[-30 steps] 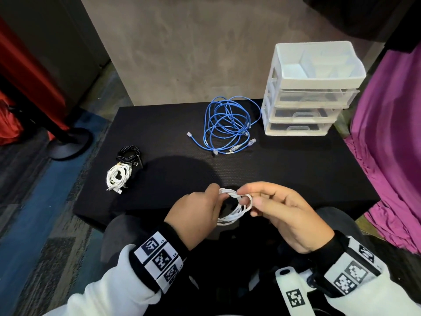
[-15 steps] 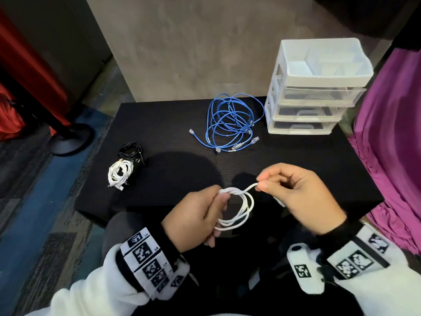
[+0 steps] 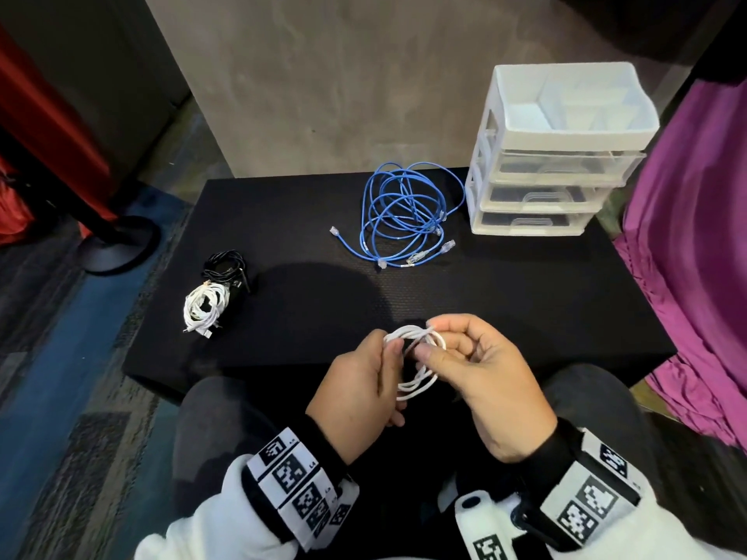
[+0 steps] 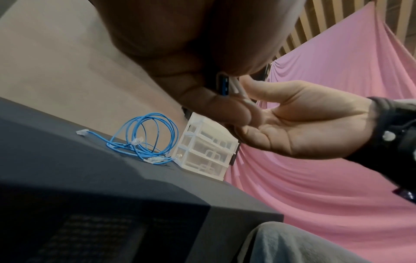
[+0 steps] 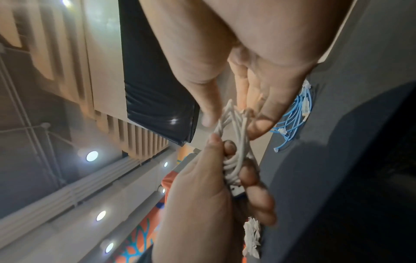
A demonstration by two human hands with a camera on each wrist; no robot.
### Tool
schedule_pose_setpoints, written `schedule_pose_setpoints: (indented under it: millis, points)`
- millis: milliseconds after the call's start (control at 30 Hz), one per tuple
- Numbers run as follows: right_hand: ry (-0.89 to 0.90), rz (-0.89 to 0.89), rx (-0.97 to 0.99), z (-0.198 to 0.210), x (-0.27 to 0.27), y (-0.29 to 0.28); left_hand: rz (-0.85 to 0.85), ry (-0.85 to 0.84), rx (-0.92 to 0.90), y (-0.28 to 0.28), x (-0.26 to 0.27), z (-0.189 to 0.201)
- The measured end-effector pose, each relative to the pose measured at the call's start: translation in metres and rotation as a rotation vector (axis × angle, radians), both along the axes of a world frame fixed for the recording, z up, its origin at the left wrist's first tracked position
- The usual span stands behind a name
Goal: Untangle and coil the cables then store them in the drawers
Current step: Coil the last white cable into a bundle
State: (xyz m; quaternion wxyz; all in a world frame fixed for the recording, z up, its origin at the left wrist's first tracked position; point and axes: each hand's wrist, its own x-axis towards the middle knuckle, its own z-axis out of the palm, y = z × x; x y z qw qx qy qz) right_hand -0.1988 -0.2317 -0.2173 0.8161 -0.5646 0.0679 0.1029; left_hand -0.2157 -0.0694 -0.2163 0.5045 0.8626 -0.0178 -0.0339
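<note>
While the white cable (image 3: 416,359) sits as a small coil between both hands above the near edge of the black table (image 3: 505,317), its top loops run across the fingertips and the lower loops hang down between the palms. Left hand (image 3: 355,394): thumb and fingers curled round the coil's left side, clamped on the bundled strands. The right wrist view shows the strands stacked inside those curled fingers (image 5: 247,174), with a USB plug (image 5: 236,191) tucked just below them. Right hand (image 3: 485,381): thumb and forefinger pinched on the coil's upper right loop, remaining fingers loosely bent behind it. In the left wrist view the right palm faces up, and the plug's blue insert (image 4: 224,85) shows at the left fingertips.

Beyond the fingertips, well apart from them, a loose blue network cable (image 3: 404,218) lies on the table. Just beside it, further out and to the right of the right hand, stands a white drawer unit (image 3: 541,196); the drawers look pushed in, and an open divided tray sits on top. Off to the left of the left hand, near the table's left edge, a coiled white bundle (image 3: 202,307) touches a coiled black bundle (image 3: 226,268). Pink cloth (image 3: 695,256) hangs on the right side.
</note>
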Motion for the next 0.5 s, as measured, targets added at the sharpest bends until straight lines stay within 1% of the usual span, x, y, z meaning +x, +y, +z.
schedule_pose_setpoints:
  millis: [67, 133, 200, 267, 300, 367, 433, 500]
  points:
    - [0.021, -0.028, 0.035, 0.001, 0.004, 0.0, -0.003, -0.01, 0.015, -0.002, 0.001, -0.002]
    - [0.034, -0.016, 0.028, 0.005, 0.007, -0.002, 0.005, -0.028, 0.034, -0.001, 0.004, -0.006]
    - [0.044, 0.011, 0.025, 0.008, 0.009, -0.005, 0.009, -0.088, 0.113, 0.002, 0.007, -0.011]
    - [0.073, 0.032, 0.122, 0.011, 0.01, -0.006, 0.009, -0.175, 0.235, 0.006, 0.01, -0.015]
    - [0.09, 0.046, 0.187, 0.013, 0.009, -0.005, 0.012, -0.199, 0.241, 0.007, 0.011, -0.015]
    - [0.084, 0.086, 0.244, 0.013, 0.006, -0.004, 0.02, -0.198, 0.159, 0.004, 0.013, -0.01]
    - [0.03, 0.133, 0.191, 0.013, 0.004, -0.004, 0.015, -0.167, 0.052, 0.002, 0.012, -0.007]
    - [-0.033, 0.177, 0.096, 0.012, 0.004, -0.005, 0.003, -0.174, 0.006, 0.003, 0.011, -0.008]
